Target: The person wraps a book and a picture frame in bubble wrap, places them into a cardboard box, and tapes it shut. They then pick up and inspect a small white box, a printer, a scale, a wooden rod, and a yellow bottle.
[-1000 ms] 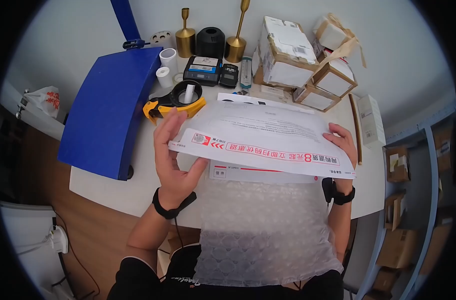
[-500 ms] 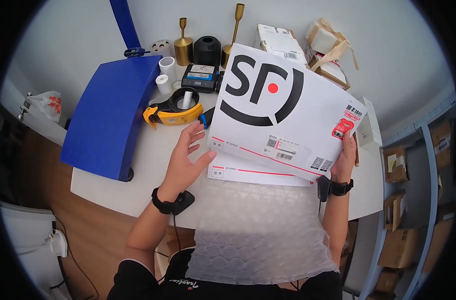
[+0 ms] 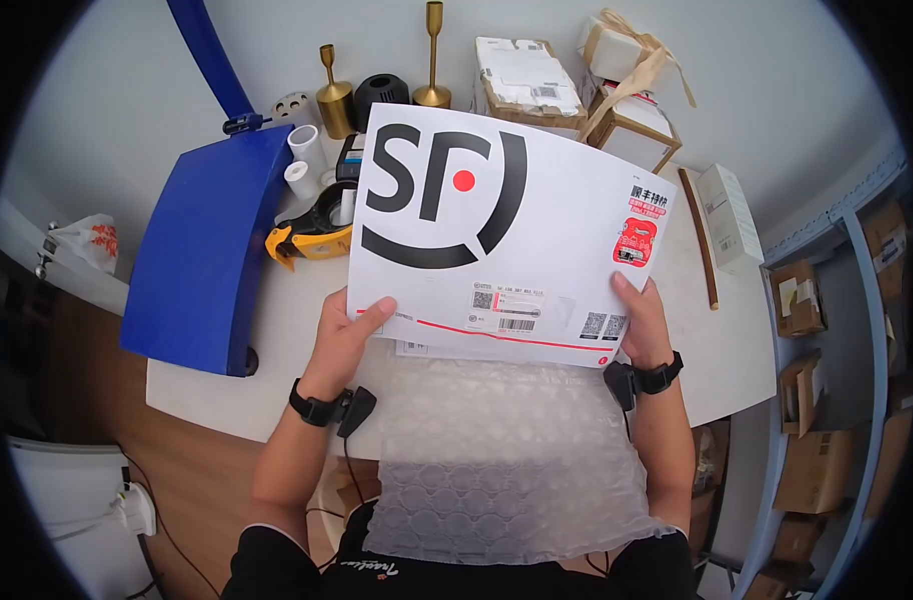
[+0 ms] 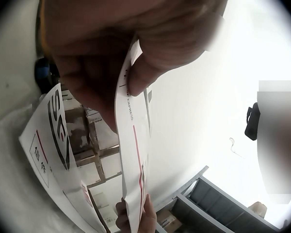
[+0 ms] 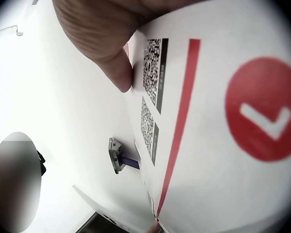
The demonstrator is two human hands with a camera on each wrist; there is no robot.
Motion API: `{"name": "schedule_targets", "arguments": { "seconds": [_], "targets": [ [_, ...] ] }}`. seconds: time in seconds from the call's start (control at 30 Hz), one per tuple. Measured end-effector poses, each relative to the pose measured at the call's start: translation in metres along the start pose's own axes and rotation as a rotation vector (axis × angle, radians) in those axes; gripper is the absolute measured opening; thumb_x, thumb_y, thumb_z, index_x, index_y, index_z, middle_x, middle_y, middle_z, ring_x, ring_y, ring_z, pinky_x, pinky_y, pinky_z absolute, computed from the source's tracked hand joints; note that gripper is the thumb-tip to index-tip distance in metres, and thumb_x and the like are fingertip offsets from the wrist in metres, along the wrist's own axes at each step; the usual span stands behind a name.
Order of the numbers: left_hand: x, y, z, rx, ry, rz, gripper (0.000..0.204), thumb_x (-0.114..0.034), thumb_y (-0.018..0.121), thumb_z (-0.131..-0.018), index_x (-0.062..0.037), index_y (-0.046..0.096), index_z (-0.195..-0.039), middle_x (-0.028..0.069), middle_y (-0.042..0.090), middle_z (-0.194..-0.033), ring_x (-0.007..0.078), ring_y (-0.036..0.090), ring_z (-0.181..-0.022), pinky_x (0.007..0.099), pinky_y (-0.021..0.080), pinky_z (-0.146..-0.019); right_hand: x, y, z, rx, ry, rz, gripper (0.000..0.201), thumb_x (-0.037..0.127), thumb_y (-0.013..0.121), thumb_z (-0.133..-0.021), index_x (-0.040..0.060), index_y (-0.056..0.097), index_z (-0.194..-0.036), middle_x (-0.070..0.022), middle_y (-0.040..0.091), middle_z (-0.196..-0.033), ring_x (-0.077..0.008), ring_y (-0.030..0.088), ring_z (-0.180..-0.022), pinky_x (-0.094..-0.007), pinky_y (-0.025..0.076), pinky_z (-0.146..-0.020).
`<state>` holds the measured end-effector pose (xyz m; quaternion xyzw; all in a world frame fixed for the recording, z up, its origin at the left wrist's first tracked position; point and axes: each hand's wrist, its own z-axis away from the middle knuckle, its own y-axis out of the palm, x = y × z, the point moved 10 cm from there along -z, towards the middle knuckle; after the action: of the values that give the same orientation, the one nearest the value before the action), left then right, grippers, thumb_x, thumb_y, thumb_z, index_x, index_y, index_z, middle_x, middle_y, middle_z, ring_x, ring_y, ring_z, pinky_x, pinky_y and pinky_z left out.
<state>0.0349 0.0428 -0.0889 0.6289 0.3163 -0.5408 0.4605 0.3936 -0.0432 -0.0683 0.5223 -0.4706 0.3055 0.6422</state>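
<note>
A white cardboard courier envelope with a large black SF logo is held up, its printed face toward the head camera. My left hand pinches its lower left corner, the thumb on the printed face. At the lower right edge my right hand grips it, thumb in front and fingers behind. The right wrist view shows that thumb beside QR codes. Another SF envelope lies below the held one, mostly hidden in the head view. Clear bubble wrap hangs over the table's front edge.
A blue curved stand is on the table's left, beside a yellow tape dispenser and white rolls. Brass candlesticks and taped boxes line the back. A long white box and shelving are at right.
The envelope has been turned over from its text side to its logo side and moved left. My left hand let go during the turn and now grips its left corner again.
</note>
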Motion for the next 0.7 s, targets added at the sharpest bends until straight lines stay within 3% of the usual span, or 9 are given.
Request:
{"name": "schedule_targets", "arguments": {
  "seconds": [0.1,0.33,0.4,0.47,0.5,0.63,0.7],
  "targets": [
    [-0.003,-0.005,-0.001,-0.038,0.022,0.028,0.03,-0.012,0.065,-0.097,0.0048,0.064,-0.122,0.0101,0.071,-0.115,0.0137,0.066,-0.103,0.0292,0.05,-0.093,-0.01,0.013,0.01,0.175,0.115,0.175,0.046,0.018,0.072,-0.093,-0.0031,0.056,-0.131,-0.0097,0.067,-0.121,-0.0148,0.066,-0.104,-0.0321,0.054,-0.091],
    [-0.003,0.0,0.0,0.036,0.063,-0.115,0.029,-0.011,0.064,-0.098,0.0049,0.064,-0.122,0.0085,0.071,-0.114,0.0138,0.066,-0.102,0.03,0.05,-0.092,0.014,-0.007,0.017,0.213,0.052,0.453,0.038,0.015,0.07,-0.093,-0.0023,0.061,-0.126,-0.0078,0.069,-0.118,-0.014,0.063,-0.108,-0.0301,0.051,-0.094],
    [0.009,0.003,-0.002,0.128,0.045,-0.05,0.031,-0.01,0.066,-0.095,0.0019,0.065,-0.124,0.0115,0.069,-0.121,0.0175,0.064,-0.11,0.032,0.048,-0.098,0.02,-0.012,0.018,0.255,0.057,0.572,0.036,0.012,0.072,-0.089,-0.0009,0.067,-0.121,-0.0086,0.07,-0.119,-0.0192,0.061,-0.114,-0.0334,0.048,-0.1],
    [-0.031,0.025,0.0,0.242,0.318,-0.279,0.038,-0.007,0.068,-0.091,-0.0026,0.064,-0.129,0.0157,0.064,-0.13,0.0229,0.056,-0.125,0.0355,0.042,-0.107,0.055,0.03,0.024,0.432,-0.287,0.836,0.04,0.011,0.075,-0.08,0.0071,0.074,-0.119,-0.0113,0.066,-0.133,-0.0313,0.05,-0.131,-0.0407,0.036,-0.113],
    [-0.02,0.023,-0.002,0.255,0.309,-0.389,0.046,-0.008,0.068,-0.089,-0.0074,0.062,-0.135,0.0203,0.052,-0.144,0.0273,0.045,-0.138,0.0382,0.036,-0.113,0.058,0.033,0.027,0.361,-0.315,0.917,0.042,0.012,0.076,-0.08,0.0095,0.074,-0.122,-0.0109,0.064,-0.135,-0.0309,0.046,-0.134,-0.0403,0.034,-0.115],
    [-0.022,0.025,0.001,0.155,0.336,-0.462,0.054,-0.011,0.066,-0.092,-0.0054,0.052,-0.143,0.0205,0.041,-0.153,0.0284,0.041,-0.142,0.0389,0.034,-0.115,0.042,0.016,0.028,0.156,-0.38,1.129,0.049,0.012,0.075,-0.081,0.0163,0.07,-0.129,-0.0106,0.059,-0.142,-0.0307,0.038,-0.14,-0.0387,0.031,-0.117],
    [-0.011,0.013,-0.001,0.035,0.272,-0.375,0.058,-0.017,0.063,-0.097,-0.0017,0.042,-0.149,0.02,0.032,-0.159,0.0296,0.039,-0.143,0.0387,0.033,-0.116,0.031,0.006,0.023,0.114,-0.398,1.152,0.05,0.01,0.074,-0.082,0.0161,0.069,-0.131,-0.0104,0.057,-0.145,-0.0303,0.038,-0.14,-0.0376,0.031,-0.117]
  ]
}}
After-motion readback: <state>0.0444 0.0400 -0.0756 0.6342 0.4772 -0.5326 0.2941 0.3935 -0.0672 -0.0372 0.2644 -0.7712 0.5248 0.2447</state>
